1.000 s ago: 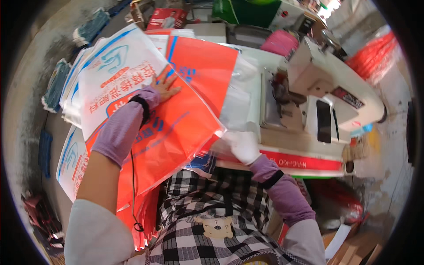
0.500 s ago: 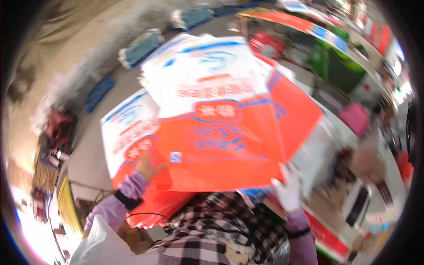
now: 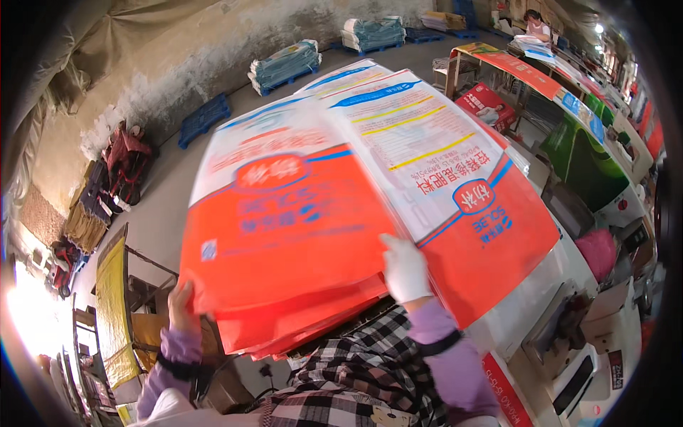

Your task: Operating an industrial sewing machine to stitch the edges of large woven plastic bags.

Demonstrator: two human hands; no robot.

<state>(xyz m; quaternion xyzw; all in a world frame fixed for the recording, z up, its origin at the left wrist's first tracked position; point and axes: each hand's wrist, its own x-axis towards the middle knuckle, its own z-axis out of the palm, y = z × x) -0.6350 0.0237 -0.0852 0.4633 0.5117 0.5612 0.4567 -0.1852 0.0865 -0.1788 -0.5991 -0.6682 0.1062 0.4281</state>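
A flat red-and-white printed sack (image 3: 284,235) is stretched between my hands, slightly blurred, over a pile of similar sacks (image 3: 306,317) whose red edges show below it. My bare left hand (image 3: 183,307) pinches its near left corner, thumb up along the edge. My right hand (image 3: 405,270), in a white glove, grips its near right corner, with the fingers partly hidden. To the right, beside the glove, lies a second stack of flat sacks (image 3: 484,242), its top one showing a white upper part with yellow lines and a red lower part.
A white table surface (image 3: 526,299) runs under the right stack. Bundled sacks (image 3: 284,65) lie on pallets by the far wall, near a blue pallet (image 3: 204,119). At right stand a red box (image 3: 485,105) and a pink bundle (image 3: 596,254). Another person (image 3: 537,28) is far off.
The sack has moved left, from over the right stack onto the left pile. My left hand has moved left and down and now holds its corner; my gloved right hand moved left with it.
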